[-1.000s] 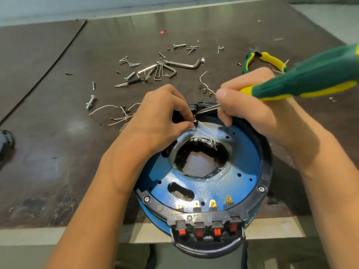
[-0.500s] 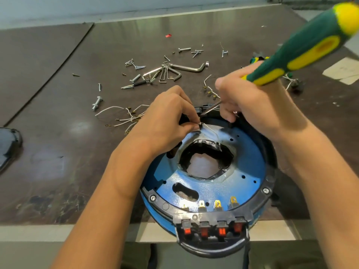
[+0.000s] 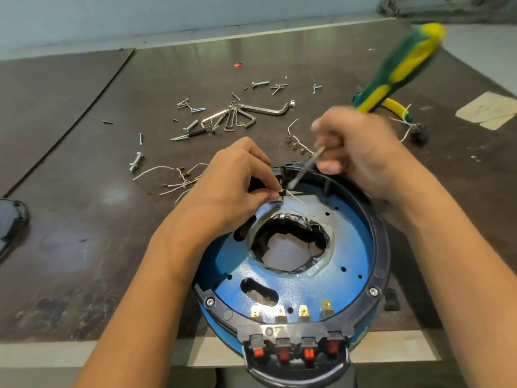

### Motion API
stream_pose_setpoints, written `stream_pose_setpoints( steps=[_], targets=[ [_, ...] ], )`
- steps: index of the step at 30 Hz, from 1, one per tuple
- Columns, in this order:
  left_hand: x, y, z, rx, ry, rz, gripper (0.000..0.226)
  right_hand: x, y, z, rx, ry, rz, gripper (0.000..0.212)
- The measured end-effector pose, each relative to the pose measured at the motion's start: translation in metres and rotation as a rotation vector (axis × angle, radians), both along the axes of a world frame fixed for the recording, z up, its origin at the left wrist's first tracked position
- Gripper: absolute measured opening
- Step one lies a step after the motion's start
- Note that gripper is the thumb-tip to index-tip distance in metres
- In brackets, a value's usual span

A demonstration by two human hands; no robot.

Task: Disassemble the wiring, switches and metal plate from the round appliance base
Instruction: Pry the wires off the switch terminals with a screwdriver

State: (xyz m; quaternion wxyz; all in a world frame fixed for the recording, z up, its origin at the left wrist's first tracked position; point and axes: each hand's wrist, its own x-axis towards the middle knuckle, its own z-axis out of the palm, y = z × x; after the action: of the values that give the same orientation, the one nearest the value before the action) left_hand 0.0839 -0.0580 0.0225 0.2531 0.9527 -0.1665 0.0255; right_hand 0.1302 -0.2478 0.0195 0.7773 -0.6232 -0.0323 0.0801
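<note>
Left hand (image 3: pixel 229 186) pinches a white wire (image 3: pixel 298 201) at the round base (image 3: pixel 349 247) rim, frame centre; right hand (image 3: pixel 361 152) grips the screwdriver (image 3: pixel 397 68), tip beside it.

screws (image 3: pixel 193 109), hex keys (image 3: pixel 263 109), wires (image 3: pixel 170 184) crowd behind the base (image 3: pixel 382 256); tabletop (image 3: pixel 84 219) left lies open

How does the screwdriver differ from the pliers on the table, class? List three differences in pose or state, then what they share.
1. The screwdriver is gripped by the right hand; the pliers lie untouched on the table.
2. The screwdriver slants steeply, tip down at the far rim of the round base; the pliers lie flat.
3. The pliers are partly hidden behind the screwdriver's handle.
Shared: green and yellow handles.
</note>
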Motion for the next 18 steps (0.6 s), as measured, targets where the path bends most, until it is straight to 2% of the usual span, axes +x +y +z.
stream_pose_setpoints(
  steps=[2, 4, 9, 18],
  targets=[
    [0.0, -0.001, 0.0, 0.011, 0.001, -0.002, 0.013, 0.0, 0.002, -0.007, -0.103, -0.089, 0.045, 0.039],
    [0.001, -0.001, 0.001, 0.023, -0.002, -0.002, 0.013, -0.003, 0.002, -0.011, -0.095, -0.178, 0.079, 0.046],
    [0.001, 0.0, -0.001, 0.022, -0.019, 0.003, 0.012, -0.013, -0.013, -0.015, 0.198, -0.118, 0.028, 0.041],
    [0.001, 0.003, -0.004, -0.028, -0.039, -0.028, 0.011, -0.031, -0.019, -0.024, 0.265, -0.112, -0.069, 0.053]
  ],
)
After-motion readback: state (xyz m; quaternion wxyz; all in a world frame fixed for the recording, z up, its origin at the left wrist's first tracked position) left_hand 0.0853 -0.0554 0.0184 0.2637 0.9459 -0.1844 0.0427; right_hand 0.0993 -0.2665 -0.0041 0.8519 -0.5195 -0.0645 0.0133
